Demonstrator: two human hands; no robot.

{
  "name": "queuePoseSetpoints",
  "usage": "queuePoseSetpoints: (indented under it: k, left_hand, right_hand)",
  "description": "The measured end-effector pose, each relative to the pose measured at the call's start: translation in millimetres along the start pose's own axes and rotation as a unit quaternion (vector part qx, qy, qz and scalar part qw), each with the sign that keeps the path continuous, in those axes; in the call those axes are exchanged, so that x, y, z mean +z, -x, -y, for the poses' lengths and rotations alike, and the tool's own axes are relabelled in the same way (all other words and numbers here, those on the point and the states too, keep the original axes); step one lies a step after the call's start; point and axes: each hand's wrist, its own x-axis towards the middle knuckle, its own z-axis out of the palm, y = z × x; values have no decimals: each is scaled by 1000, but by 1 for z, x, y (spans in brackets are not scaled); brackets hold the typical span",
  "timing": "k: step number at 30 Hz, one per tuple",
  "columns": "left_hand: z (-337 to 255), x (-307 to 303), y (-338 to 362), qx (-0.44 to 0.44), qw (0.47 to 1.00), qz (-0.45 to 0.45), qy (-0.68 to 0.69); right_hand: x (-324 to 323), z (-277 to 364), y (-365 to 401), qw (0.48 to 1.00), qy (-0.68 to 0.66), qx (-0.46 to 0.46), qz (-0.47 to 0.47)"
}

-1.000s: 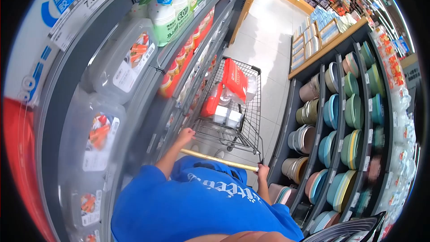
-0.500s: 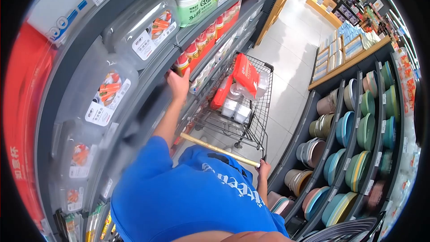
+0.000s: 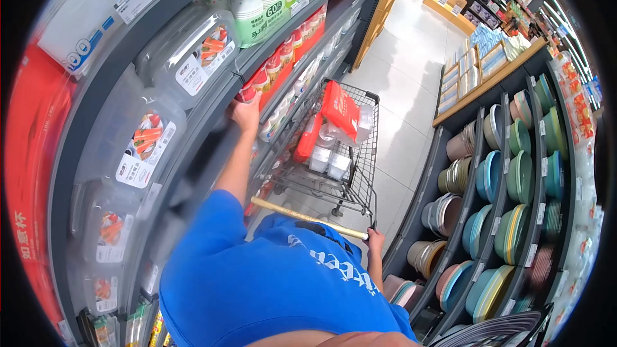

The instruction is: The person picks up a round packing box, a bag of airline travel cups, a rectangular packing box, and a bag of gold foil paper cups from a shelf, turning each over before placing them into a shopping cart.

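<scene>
Left hand: raised to the left of the shopping cart (image 3: 366, 183), fingertips at the near end of the red-wrapped cups; whether the left hand (image 3: 245, 115) grasps them cannot be told.
Right hand: the right hand (image 3: 375, 241) is closed around the right end of the yellow cart handle (image 3: 308, 217).
Red-wrapped cups: the red-wrapped cups (image 3: 272, 64) stand in a row on the shelf left of the cart.
Cart load: red packages (image 3: 340, 109), clear containers (image 3: 326, 135) and white boxes (image 3: 329, 161) lie inside the cart.
Green cup packs: the green cup packs (image 3: 262, 13) sit left of the cart, one shelf above the red row.
Lidded boxes: clear plastic lidded boxes (image 3: 146, 141) line the shelf left of the cart, nearer the person.
Basins: stacked colored basins (image 3: 519, 177) fill the racks right of the cart.
</scene>
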Motion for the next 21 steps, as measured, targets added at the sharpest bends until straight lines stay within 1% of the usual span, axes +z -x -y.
queuePoseSetpoints:
  k: [3,7,10,13,14,18,19,21]
  left_hand:
    - [20,11,-7,-3,995,38,94]
    - [-16,-23,3,7,990,65,124]
    - [-11,-22,16,5,990,128,64]
    - [-16,-30,27,126,982,80,112]
    - [-16,-32,30,132,981,83,113]
    - [-13,-45,37,251,955,96,127]
    - [-16,-49,37,277,950,84,119]
    - [-33,-60,40,326,938,62,102]
  right_hand:
    - [0,-3,-5,1000,12,-6,-4]
    - [-4,-15,-21,999,38,-28,13]
    - [-4,-18,-27,999,36,-33,12]
    - [-3,-10,-22,999,25,-29,0]
    - [-3,-8,-22,999,21,-27,2]
    - [-6,-10,-32,999,12,-28,17]
    - [-6,-9,-33,999,13,-29,25]
    - [-7,-5,-33,999,4,-2,32]
